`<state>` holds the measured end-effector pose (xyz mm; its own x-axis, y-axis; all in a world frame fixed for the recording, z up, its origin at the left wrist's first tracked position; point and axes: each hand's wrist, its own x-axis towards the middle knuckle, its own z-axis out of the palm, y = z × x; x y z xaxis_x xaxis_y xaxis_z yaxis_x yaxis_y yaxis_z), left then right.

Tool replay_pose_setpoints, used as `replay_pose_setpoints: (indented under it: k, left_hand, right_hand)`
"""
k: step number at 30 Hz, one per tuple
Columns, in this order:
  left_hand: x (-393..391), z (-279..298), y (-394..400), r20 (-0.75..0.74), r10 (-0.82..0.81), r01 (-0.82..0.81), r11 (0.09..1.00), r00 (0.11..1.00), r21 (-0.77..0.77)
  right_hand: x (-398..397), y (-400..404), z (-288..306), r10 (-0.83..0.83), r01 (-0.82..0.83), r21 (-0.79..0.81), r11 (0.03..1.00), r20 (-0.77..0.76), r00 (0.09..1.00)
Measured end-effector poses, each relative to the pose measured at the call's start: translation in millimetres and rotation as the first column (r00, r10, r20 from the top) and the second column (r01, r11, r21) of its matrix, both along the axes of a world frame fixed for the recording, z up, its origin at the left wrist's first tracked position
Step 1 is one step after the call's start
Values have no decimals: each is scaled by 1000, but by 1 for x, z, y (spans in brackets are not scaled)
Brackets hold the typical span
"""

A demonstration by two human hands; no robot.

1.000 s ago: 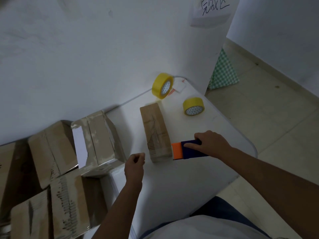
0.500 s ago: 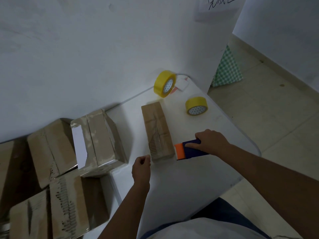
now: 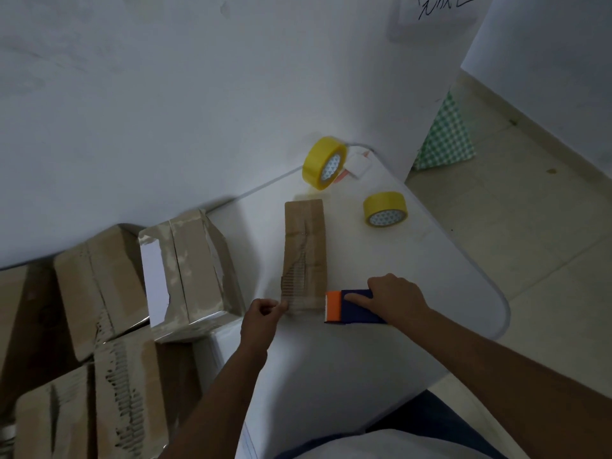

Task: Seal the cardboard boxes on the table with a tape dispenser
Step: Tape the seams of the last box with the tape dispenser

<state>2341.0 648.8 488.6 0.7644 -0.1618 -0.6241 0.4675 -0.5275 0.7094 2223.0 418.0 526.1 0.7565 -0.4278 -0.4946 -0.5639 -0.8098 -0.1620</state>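
Lying lengthwise on the white table (image 3: 364, 376), the narrow cardboard box (image 3: 306, 253) is set with its long axis running from about 6 o'clock to 12 o'clock, away from the person and toward the wall. Its near end is bracketed by both hands. The left hand (image 3: 261, 318) is placed at roughly 8 o'clock of that end, fingers curled, its fingertips meeting the box's near left corner; whether something thin such as a tape end is pinched there cannot be told. The right hand (image 3: 394, 301) is placed at about 4 o'clock of the near end and is wrapped over the tape dispenser (image 3: 352, 308), whose orange front is turned toward the box and sits just beside its near right corner, apparently touching it.

The coming move is judged to turn on this: the seam runs away toward 12 o'clock, so the dispenser would have to be brought onto the near end and drawn up that axis while the box is steadied by the left hand. Neither hand is clearly the nearer.

Two yellow tape rolls are seen beyond: one upright (image 3: 324, 164) at 12 o'clock, one flat (image 3: 385, 210) at 2 o'clock. More boxes (image 3: 185, 270) are stacked at 9 o'clock.

Handwritten characters are partly visible on a paper sign (image 3: 440, 11) on the wall, cut off and unreadable. No brand can be read.
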Motion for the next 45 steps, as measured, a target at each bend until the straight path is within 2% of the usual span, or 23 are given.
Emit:
replay_pose_setpoints:
  k: [4, 12, 15, 19, 21, 22, 23, 24, 25, 26, 27, 30, 35, 45]
  left_hand:
    - [1, 0, -1, -16, -10, 10, 1000, 1000, -4]
    - [-1, 4, 11, 96, -164, 155, 984, 982, 91]
    - [7, 7, 7, 78, -339, 318, 927, 938, 201]
    - [17, 13, 0, -107, -457, 467, 836, 883, 286]
    - [11, 19, -4, -7, -531, 499, 790, 847, 356]
    - [5, 23, -6, 126, -576, 484, 769, 807, 416]
    - [-2, 26, -9, 288, -632, 470, 749, 720, 468]
    - [-8, 27, -12, 419, -694, 488, 714, 586, 502]
    - [-13, 27, -17, 485, -751, 535, 660, 449, 527]
    - [-15, 24, -21, 487, -803, 589, 588, 343, 555]
    - [-16, 20, -27, 452, -849, 625, 515, 274, 587]
    - [-7, 2, -37, 338, -926, 632, 364, 168, 684]
    - [1, -21, -33, 301, -939, 640, 334, 164, 692]
    - [4, -27, -33, 299, -940, 641, 332, 165, 692]
  right_hand:
    - [-3, 3, 0, -11, 11, 22, 1000, -19, 1000]
    - [-5, 4, -2, -18, 19, 26, 999, -33, 999]
    - [-5, 4, -4, -21, 22, 18, 1000, -22, 1000]
    - [-6, 1, -4, -30, 30, 16, 999, -19, 999]
    - [-7, -1, -4, -37, 37, 5, 999, -21, 999]
    - [-8, 0, -5, -38, 38, 1, 999, -22, 999]
    - [-7, 1, -5, -37, 37, 0, 999, -20, 999]
    - [-6, 3, -5, -36, 36, 0, 999, -17, 999]
    - [-5, 5, -4, -32, 32, 1, 999, -14, 999]
    - [-4, 6, -3, -28, 28, 2, 1000, -9, 1000]
    - [-4, 7, -2, -25, 25, 4, 1000, -8, 1000]
    - [-6, 6, 1, -36, 36, 15, 999, -8, 999]
    - [-12, 4, 1, -34, 34, 27, 999, 16, 999]
    - [-41, -16, -6, 24, -22, -27, 999, 101, 995]
